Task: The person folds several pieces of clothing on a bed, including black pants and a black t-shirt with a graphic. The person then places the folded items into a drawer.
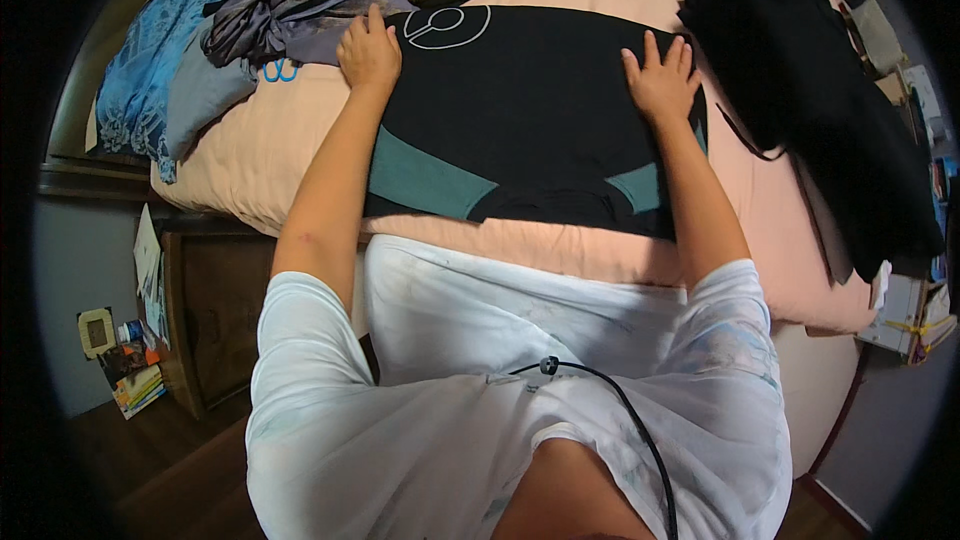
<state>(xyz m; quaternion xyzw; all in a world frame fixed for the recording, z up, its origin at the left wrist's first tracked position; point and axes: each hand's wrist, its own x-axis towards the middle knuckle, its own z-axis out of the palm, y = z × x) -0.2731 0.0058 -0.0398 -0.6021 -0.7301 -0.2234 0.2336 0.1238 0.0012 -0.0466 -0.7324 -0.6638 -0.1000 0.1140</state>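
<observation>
A black garment (pixel 540 105) lies spread out before me on the peach bed sheet (pixel 300 142). It has teal panels (pixel 427 172) near its lower edge and a white circular line print (pixel 448 27) at its top left. My left hand (pixel 371 56) rests palm down on the garment's left edge with its fingers apart. On the upper right part, my right hand (pixel 664 79) lies flat with spread fingers. Neither hand appears to pinch the fabric.
Black folded clothing (pixel 810 112) is piled at the right. A crumpled grey-purple cloth (pixel 300 15), blue hangers (pixel 280 70), a grey cloth (pixel 210 94) and blue patterned fabric (pixel 150 67) lie at the left. A wooden cabinet (pixel 221 307) stands below left. A black cable (pixel 634 412) crosses my shirt.
</observation>
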